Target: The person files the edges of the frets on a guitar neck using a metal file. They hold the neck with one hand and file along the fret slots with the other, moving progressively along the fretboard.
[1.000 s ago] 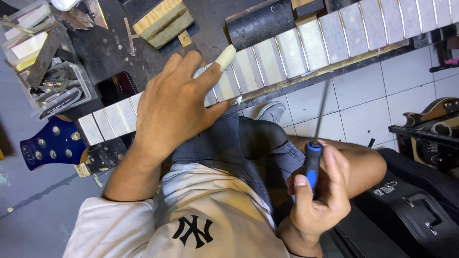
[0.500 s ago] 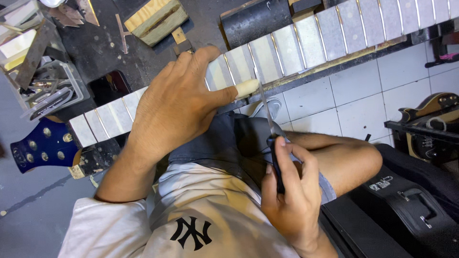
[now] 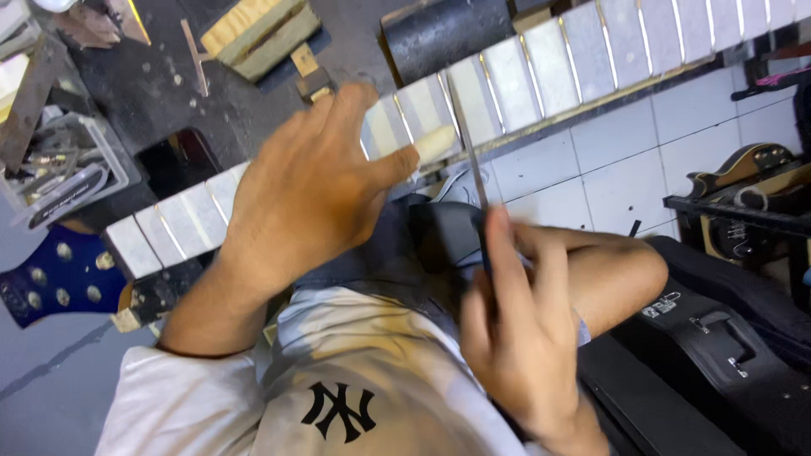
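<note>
Our left hand (image 3: pixel 308 190) lies spread flat on the taped guitar neck (image 3: pixel 541 76) across our lap, while our right hand (image 3: pixel 515 338) grips a slim metal file (image 3: pixel 469 152), its tip touching a fret. We judge the frets mostly masked, filing barely begun.

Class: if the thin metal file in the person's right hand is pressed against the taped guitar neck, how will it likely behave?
The thin metal file looks straight and narrow, so probably stiff, flexing slightly. Gripped low by the right hand, its tip could wander. On the taped guitar neck, it may skid.
</note>
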